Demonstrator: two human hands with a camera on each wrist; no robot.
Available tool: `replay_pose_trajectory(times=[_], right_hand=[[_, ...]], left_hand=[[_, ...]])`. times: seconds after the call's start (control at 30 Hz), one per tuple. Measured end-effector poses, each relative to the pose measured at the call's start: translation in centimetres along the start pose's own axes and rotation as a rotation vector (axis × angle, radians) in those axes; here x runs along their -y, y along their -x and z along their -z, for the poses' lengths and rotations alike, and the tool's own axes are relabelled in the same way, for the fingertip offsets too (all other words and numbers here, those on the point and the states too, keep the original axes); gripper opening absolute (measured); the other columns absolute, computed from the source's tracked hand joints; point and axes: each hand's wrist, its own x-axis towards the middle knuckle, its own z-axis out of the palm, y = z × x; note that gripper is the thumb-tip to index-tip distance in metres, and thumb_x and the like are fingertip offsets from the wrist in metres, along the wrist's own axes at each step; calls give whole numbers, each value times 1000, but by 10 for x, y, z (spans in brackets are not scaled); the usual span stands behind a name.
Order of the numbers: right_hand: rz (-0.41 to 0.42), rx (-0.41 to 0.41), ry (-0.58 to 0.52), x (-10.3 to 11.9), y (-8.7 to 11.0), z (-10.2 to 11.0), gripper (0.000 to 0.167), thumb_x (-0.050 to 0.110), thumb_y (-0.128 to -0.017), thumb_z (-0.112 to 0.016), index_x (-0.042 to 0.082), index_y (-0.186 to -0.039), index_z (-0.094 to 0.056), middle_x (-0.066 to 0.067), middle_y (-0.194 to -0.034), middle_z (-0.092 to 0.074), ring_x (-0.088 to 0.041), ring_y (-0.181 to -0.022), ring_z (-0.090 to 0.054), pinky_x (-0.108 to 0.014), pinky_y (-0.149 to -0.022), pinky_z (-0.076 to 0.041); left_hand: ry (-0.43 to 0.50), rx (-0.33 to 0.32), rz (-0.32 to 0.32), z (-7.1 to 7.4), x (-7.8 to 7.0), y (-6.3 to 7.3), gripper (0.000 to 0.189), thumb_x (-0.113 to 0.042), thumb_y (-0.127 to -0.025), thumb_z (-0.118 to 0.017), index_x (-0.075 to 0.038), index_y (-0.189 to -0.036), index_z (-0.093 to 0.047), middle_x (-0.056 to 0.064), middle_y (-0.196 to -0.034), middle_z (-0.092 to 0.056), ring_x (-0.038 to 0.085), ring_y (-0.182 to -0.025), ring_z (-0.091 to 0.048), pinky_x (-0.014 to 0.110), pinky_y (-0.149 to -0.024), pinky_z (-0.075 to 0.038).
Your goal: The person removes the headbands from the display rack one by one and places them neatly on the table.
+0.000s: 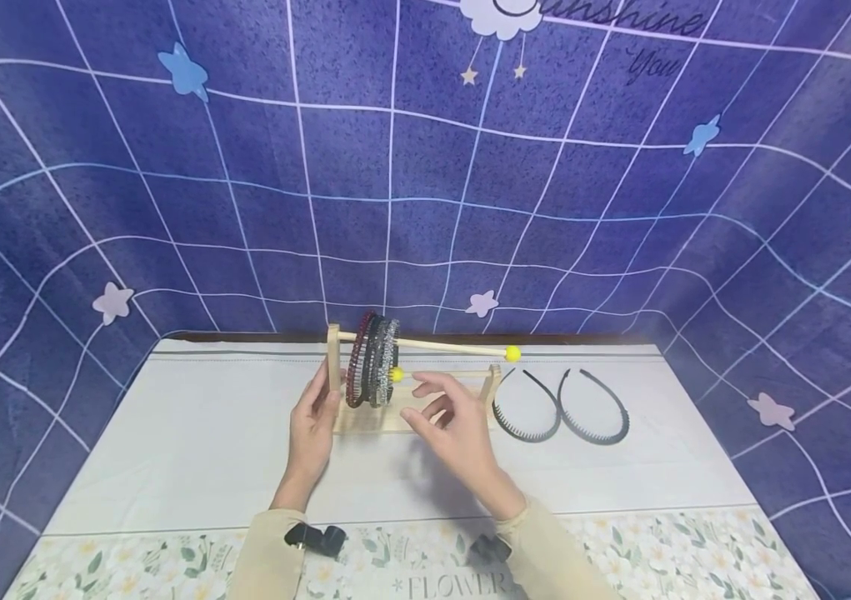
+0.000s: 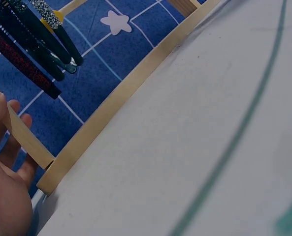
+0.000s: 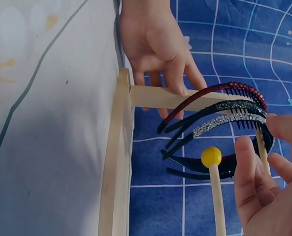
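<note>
My left hand grips the left upright of a wooden rack, thumb on one side and fingers on the other. Several headbands hang together on the rod that runs from this upright: a dark red headband, black ones and a glittery silver headband. Just right of them is my right hand, thumb and fingers apart and loosely bent, with nothing held. Near its fingertips a yellow ball caps the rod from the right upright.
Two black toothed headbands, a left one and a right one, lie on the white tablecloth right of the rack. Another yellow ball ends the headbands' rod. A blue gridded curtain stands behind the table.
</note>
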Motion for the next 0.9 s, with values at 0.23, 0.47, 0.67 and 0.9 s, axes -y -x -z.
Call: replay_pose_trajectory(times=[0.23,0.47,0.67,0.9], right_hand=[[-8,6,-15,1,-3,-13,66,7,-90,-93,9,-151,-65,-16,-111,-81,-20,-72,-76,-29,-57,-67],[-5,-1,-41,3,-5,-23,80,6,-92,-91,11,-162,-53,-14,-113,-82,-23,-71,-76,-30,-58,-68],[-20,-5,-51,3,-8,-29,83,5,-91,-92,13,-163,-52,-12,-112,-82,-23,-73,-77,-35,-61,-71],[-16,-38,-74,2,-10,-34,82,4,-90,-92,14,-162,-54,-11,-109,-81,-21,-73,-75,-29,-61,-69]], left_hand=[[-28,1,17,1,0,1,57,-11,-118,-54,-22,-172,-42,22,-156,-60,35,-151,-54,19,-124,-46],[-33,0,8,0,1,0,57,-8,-117,-55,-22,-172,-44,23,-155,-61,34,-148,-56,19,-123,-48],[-22,0,-3,0,2,0,57,-8,-117,-55,-21,-171,-44,24,-154,-61,37,-148,-55,19,-122,-49],[-28,0,4,0,3,0,57,-9,-117,-55,-20,-172,-43,25,-155,-60,39,-149,-54,18,-122,-48]])
